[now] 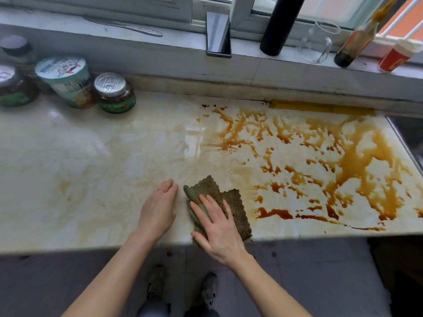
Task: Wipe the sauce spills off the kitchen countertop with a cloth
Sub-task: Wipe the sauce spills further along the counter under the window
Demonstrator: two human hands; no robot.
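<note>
A crumpled green-brown cloth [231,197] lies on the pale marble countertop [91,156] near its front edge. My right hand [217,227] presses flat on the cloth with straight, spread fingers. My left hand [159,209] rests flat on the bare counter just left of the cloth, fingers together, apart from it. Brown sauce spills [332,165] spread in streaks and pools over the right half of the counter, from the back wall to the front edge. Faint smears mark the left half.
Two jars [114,93] and a paper tub [66,81] stand at the back left. On the windowsill are a phone [218,35], a black cylinder [278,26], a sauce bottle [356,40] and a red cup [396,57]. A sink edge [405,143] lies at the right.
</note>
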